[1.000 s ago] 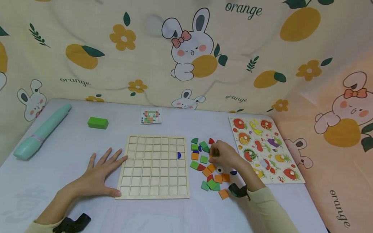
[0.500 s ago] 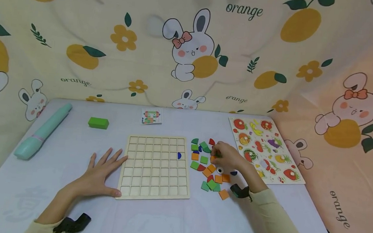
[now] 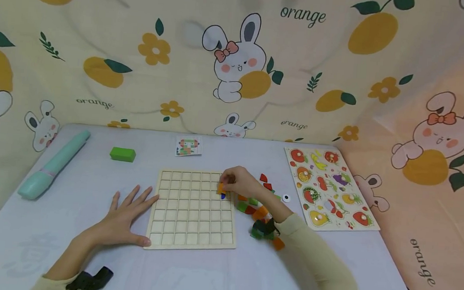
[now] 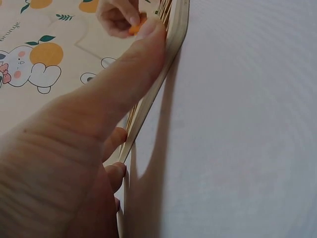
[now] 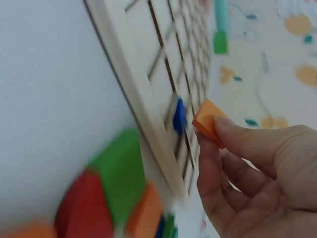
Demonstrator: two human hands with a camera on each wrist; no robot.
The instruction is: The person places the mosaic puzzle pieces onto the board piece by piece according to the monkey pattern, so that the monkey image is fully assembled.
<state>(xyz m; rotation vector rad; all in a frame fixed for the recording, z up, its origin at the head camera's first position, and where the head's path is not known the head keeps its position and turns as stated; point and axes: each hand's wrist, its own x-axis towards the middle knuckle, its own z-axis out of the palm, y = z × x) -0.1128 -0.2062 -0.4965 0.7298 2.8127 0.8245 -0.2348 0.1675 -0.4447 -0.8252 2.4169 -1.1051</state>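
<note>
A wooden grid board [image 3: 193, 208] lies flat on the table, with one blue half-round piece [image 3: 223, 196] in a cell near its right side. My right hand [image 3: 240, 181] pinches an orange square tile [image 5: 208, 120] between thumb and fingers, just above the board beside the blue piece. The tile is clear of the board in the right wrist view. My left hand [image 3: 123, 218] lies spread with its fingers straight, the thumb and fingertips touching the board's left edge. In the left wrist view the thumb [image 4: 133, 69] rests along the rim.
Loose coloured pieces [image 3: 248, 207] lie right of the board, partly under the right forearm. A fruit puzzle board [image 3: 328, 187] is at the far right. Behind the grid stands a small pattern card [image 3: 189, 146]. A green block [image 3: 122, 154] and a teal rolled item [image 3: 54, 164] lie left.
My right hand has moved left from the loose pieces to over the board's upper right, carrying the orange tile. The left hand has stayed in place.
</note>
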